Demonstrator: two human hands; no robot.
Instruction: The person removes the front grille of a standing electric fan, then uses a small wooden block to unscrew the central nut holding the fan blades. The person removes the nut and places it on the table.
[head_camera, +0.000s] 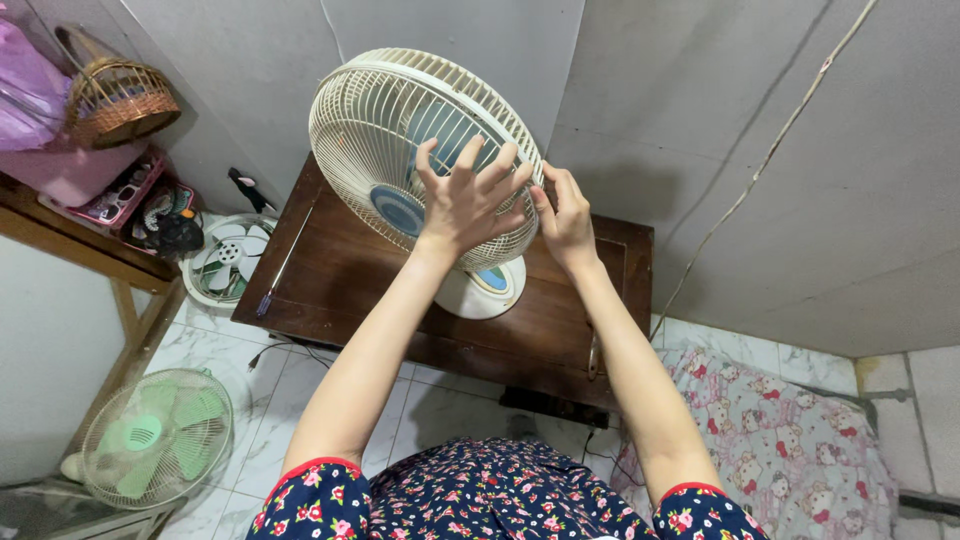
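Clothing, bottom edge of frame: a dark flowered garment (490, 495) with red-trimmed sleeves, from which both bare arms reach up and forward.
Bedding, lower right: a pink patterned pillow (790, 440) lies on the tiled floor (300, 400) beside the table.
Green fan, lower left: a fan with green blades (155, 435) stands low at the frame corner, well apart from the hands.
Table, centre: a dark wooden table (340, 280) bears the white fan; a thin rod-like tool (283, 265) lies along its left part, probably within easy reach.
White fan, upper centre: the fan (400, 130) stands on its round base (485, 290), its grille tilted toward the viewer, blue blades visible behind the wires.
Left hand: the left hand (468, 200) lies flat on the front grille with fingers spread wide, seemingly steadying it; nothing is pinched.
Right hand: the right hand (568, 220) meets the right rim of the grille, fingertips curled onto its edge; whether it nips a clip cannot be told.
Loose grille, centre left: a detached fan guard with blades (228, 258) rests on the floor against the wall.
Shelf, upper left: a wooden shelf (70, 240) carries a woven basket (118, 100), contents unseen, a pink tub (65, 170), and a tray (120, 195) of small items too small to identify.
Cord, upper right: a cord (770, 150) runs slantwise down the grey wall.
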